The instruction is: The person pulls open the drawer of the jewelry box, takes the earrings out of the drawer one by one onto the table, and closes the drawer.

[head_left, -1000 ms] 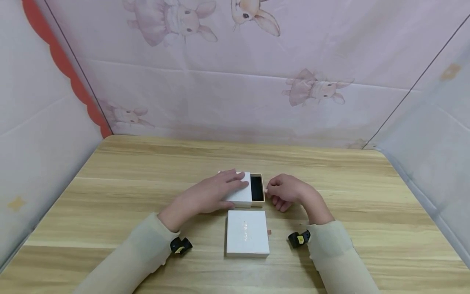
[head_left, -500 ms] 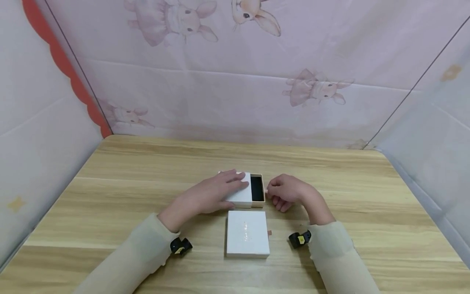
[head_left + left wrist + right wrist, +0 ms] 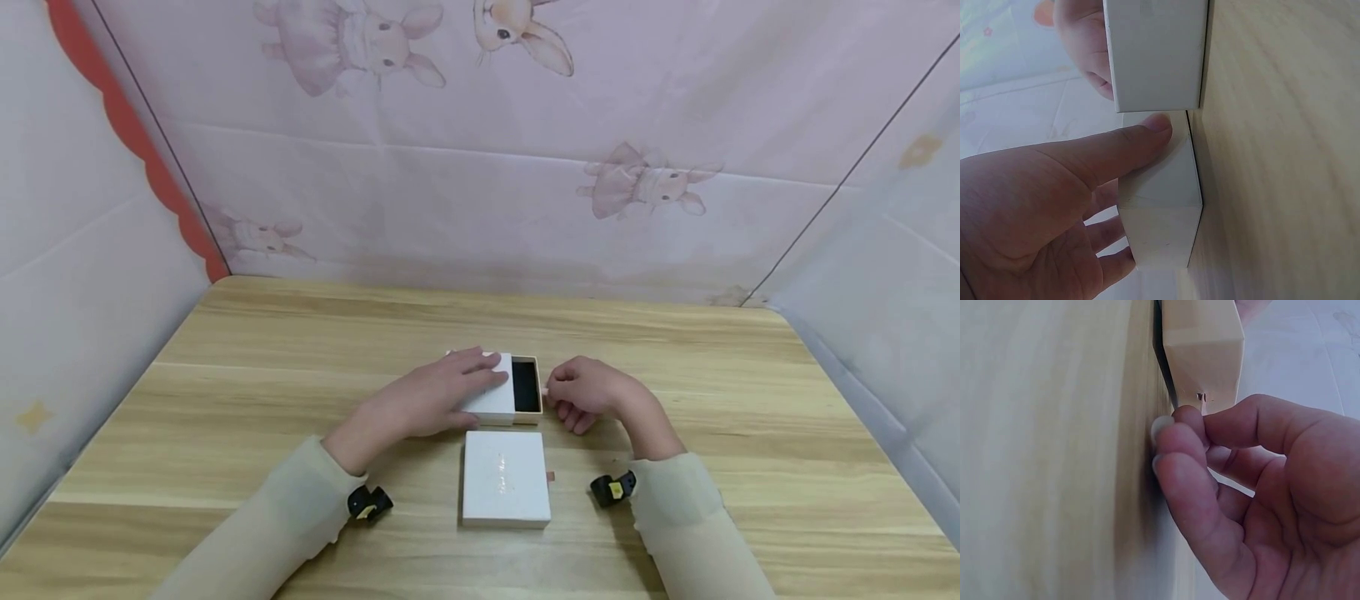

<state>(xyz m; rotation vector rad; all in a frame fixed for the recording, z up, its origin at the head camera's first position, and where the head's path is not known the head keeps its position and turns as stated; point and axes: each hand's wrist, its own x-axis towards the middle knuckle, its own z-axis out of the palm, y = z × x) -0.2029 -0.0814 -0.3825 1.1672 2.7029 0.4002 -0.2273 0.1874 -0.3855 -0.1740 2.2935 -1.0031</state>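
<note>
A white slide-out box (image 3: pixel 487 406) lies on the table, its cream-edged drawer (image 3: pixel 539 392) pulled partly out to the right. Black lining (image 3: pixel 527 386) shows inside the exposed part. My left hand (image 3: pixel 423 396) holds the box's white sleeve, fingers over the top and thumb along the near side; the left wrist view shows the thumb on that side wall (image 3: pixel 1163 181). At the drawer's front, my right hand (image 3: pixel 588 393) pinches the small ribbon tab (image 3: pixel 1204 407) between thumb and index finger. Most of the ribbon is hidden by the fingertips.
Just in front of the held box lies a second white box (image 3: pixel 506 479), closed, with gold lettering and a pink ribbon tab (image 3: pixel 551 476) on its right. Rabbit-printed cloth (image 3: pixel 480 208) hangs behind the wooden table (image 3: pixel 337 325).
</note>
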